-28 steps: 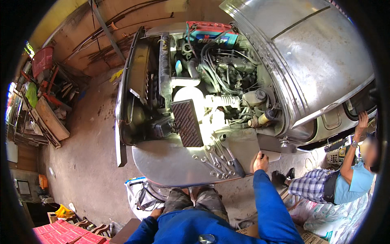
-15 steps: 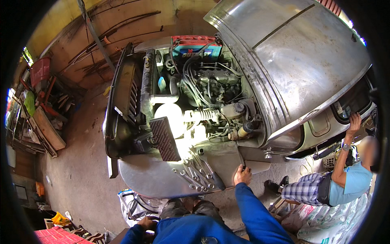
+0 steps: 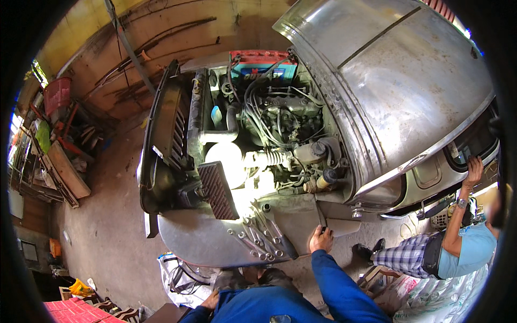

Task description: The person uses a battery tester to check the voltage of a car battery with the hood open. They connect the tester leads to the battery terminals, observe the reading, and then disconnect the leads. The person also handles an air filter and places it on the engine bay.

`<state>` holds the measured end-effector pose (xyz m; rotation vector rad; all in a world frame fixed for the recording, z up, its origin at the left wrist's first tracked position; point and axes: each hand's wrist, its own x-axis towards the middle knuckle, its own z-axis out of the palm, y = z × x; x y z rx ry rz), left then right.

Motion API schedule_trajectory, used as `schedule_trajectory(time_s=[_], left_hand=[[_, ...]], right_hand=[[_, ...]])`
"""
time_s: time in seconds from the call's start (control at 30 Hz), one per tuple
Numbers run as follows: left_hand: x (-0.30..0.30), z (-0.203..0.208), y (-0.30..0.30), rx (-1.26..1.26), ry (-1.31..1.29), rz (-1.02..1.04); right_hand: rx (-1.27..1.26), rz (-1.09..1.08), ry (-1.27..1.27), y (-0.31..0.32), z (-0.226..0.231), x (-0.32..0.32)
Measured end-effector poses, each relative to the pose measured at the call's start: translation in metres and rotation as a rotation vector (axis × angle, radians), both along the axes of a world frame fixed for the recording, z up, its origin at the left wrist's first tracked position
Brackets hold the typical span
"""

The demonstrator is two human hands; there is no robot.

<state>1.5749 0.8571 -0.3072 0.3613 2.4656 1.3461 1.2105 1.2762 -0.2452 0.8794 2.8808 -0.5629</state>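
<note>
My right hand [image 3: 321, 240] rests at the near edge of the vehicle's grey fender [image 3: 188, 237], fingers curled round a slim dark object [image 3: 323, 230] whose kind I cannot make out. Left of it on the fender lie several wrenches [image 3: 253, 237] and a ratchet with a dark handle [image 3: 280, 231]. My left hand [image 3: 212, 300] is low by my left thigh, its fingers mostly hidden. Beyond the fender is the uncovered engine [image 3: 285, 113], with a battery [image 3: 264, 67] behind it. A ribbed dark lamp panel [image 3: 218, 191] stands by the brightly lit engine side.
The raised hood [image 3: 409, 70] leans over the right side. A person [image 3: 463, 237] in a light blue shirt stands at right, one hand on the vehicle's window edge. A white bag [image 3: 183, 282] sits below the fender. Scrap and boards [image 3: 64, 167] are piled at left.
My left hand has moved right, closer to my body. My right hand stays at the fender edge, slightly lower in view. The person at right has shifted slightly.
</note>
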Motion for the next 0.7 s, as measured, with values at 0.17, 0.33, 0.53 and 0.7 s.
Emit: schedule_trajectory(time_s=[0.17, 0.33, 0.53, 0.7], left_hand=[[-0.006, -0.056, 0.043, 0.518, -0.457, 0.96], [-0.021, -0.065, 0.045, -0.085, -0.582, 0.624], [-0.034, -0.067, 0.036, -0.293, -0.7, 0.499], [-0.035, -0.058, 0.033, -0.399, -0.737, 0.426]], right_hand=[[-0.04, -0.031, -0.068, -0.002, 0.009, -0.002], [-0.03, -0.027, -0.106, -0.003, 0.014, -0.002], [-0.005, -0.032, -0.038, -0.001, 0.0, -0.001], [0.003, -0.02, -0.015, 0.001, -0.004, 0.0]])
